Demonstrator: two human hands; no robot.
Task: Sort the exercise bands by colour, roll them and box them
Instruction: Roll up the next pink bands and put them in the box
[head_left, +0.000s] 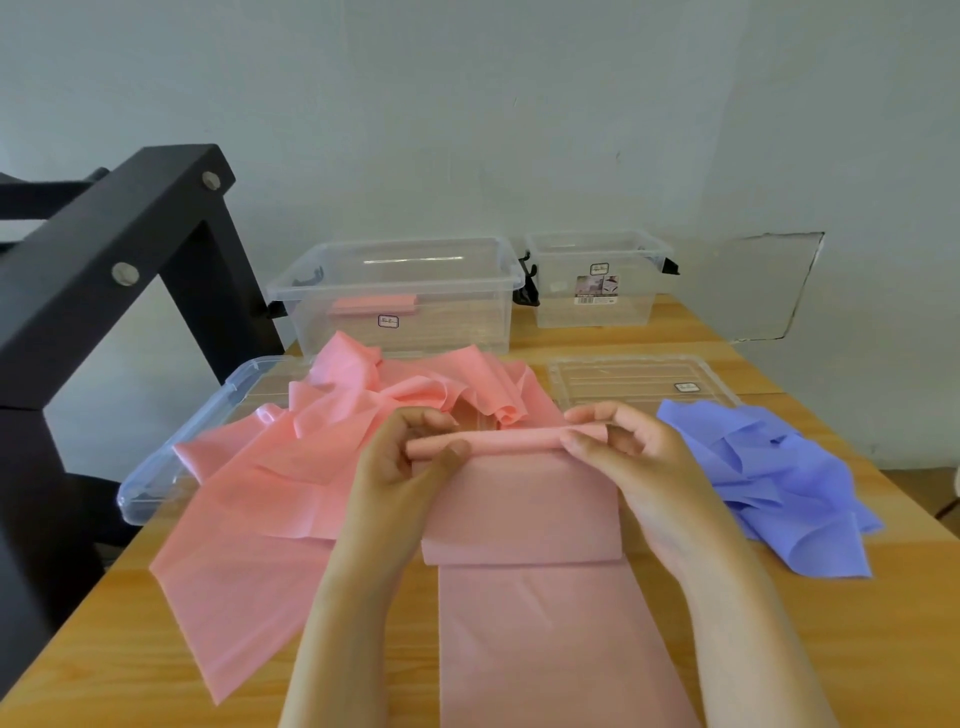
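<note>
Fingers of left hand and right hand pinch the half-rolled pink band; its near end is cut off.

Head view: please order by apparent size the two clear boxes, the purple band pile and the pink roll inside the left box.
1. left clear box and purple band pile: they look alike, and the pile is nearer, so I do not rank them.
2. right clear box.
3. pink roll.

Labels on boxes and lid too small; nothing legible.
</note>
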